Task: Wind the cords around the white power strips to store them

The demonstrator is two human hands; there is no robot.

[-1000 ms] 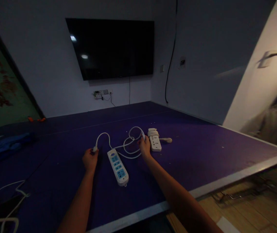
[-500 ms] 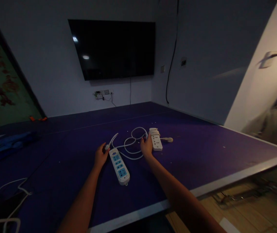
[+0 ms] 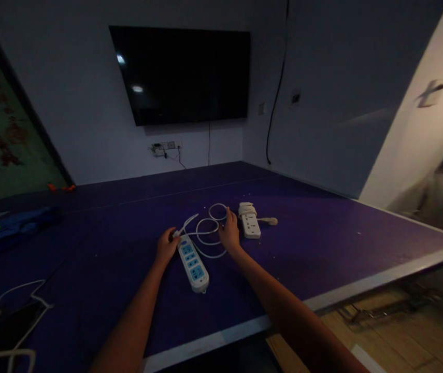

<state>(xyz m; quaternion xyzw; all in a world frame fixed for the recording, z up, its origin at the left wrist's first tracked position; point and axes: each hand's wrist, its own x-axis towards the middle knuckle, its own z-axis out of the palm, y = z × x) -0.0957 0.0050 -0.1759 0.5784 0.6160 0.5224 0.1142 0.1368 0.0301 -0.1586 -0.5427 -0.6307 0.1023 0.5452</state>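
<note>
A white power strip [image 3: 194,265] with blue socket panels lies slanted on the purple tabletop. At its far end my left hand [image 3: 166,247] is closed on a white plug [image 3: 177,234], partly hidden by the fingers. The white cord [image 3: 210,255] spreads in loose loops to the right. Over the right side of these loops is my right hand [image 3: 230,234], thumb and fingers apart; whether it touches the cord is hard to see. Just right of it lies a smaller white power strip [image 3: 251,227], its cord wrapped round the far end and its plug [image 3: 270,221] sticking out.
A white-edged purple table [image 3: 314,248] fills the foreground. White cables and a dark phone-like slab [image 3: 13,326] lie at the near left, blue cloth [image 3: 19,228] farther back. A television [image 3: 190,77] hangs on the wall above several sockets [image 3: 167,147].
My right hand has moved slightly left, off the smaller power strip and over the cord loops. My left hand and the plug have shifted a little right, close against the blue-socket strip's end.
</note>
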